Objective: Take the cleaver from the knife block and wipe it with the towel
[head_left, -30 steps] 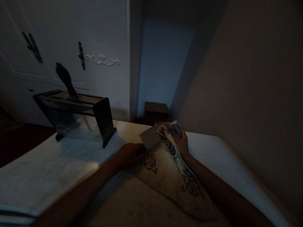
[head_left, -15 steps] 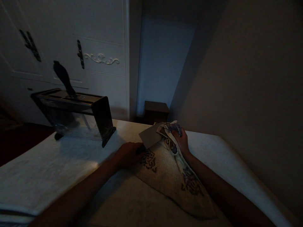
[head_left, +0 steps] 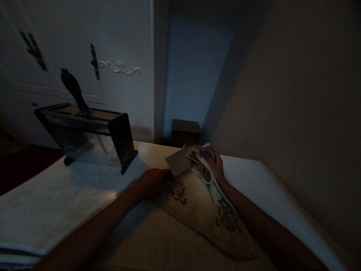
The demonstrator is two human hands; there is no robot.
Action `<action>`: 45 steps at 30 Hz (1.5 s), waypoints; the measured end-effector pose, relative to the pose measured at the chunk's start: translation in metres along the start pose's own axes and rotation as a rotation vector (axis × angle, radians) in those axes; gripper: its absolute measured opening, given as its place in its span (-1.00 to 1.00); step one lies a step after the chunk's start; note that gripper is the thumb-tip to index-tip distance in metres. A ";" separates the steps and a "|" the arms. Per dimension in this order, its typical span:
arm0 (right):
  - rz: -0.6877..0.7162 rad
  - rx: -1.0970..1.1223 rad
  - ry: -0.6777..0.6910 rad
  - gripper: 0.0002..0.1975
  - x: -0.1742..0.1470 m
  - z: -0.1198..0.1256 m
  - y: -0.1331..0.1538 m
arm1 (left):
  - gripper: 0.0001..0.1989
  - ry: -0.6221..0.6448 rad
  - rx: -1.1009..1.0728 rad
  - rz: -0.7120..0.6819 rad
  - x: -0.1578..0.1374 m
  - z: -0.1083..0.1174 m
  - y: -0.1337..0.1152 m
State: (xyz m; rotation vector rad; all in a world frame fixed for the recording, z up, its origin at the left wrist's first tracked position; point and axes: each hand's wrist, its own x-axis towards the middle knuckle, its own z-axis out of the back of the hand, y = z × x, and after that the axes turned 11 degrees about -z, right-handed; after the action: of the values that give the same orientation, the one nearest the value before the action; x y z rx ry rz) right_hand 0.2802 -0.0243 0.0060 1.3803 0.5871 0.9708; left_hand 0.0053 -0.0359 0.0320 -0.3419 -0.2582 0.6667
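My left hand is closed around the dark handle of a cleaver, whose broad grey blade points away to the upper right. My right hand grips a bunched part of a patterned towel and presses it against the far end of the blade. The towel is light with dark scroll figures; its loose part spreads over the table toward me. Folds of cloth hide the blade's tip and some fingers of my right hand.
A knife block with clear sides and one dark-handled knife stands at the left on the pale table. Behind are a white cabinet and a small brown box-like piece. A wall rises at the right.
Both hands keep their grip, with the cloth on the blade in almost the same place. The view has shifted slightly, so the knife block and cabinet appear a little higher and further left.
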 end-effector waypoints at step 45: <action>-0.049 0.008 0.012 -0.72 0.001 -0.001 0.000 | -0.66 0.035 -0.026 0.022 0.000 0.006 -0.005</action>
State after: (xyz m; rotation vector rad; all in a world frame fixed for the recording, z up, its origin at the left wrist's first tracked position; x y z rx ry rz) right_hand 0.2800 -0.0229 0.0066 1.3623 0.6316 0.9383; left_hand 0.0061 -0.0381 0.0395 -0.3816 -0.2302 0.6785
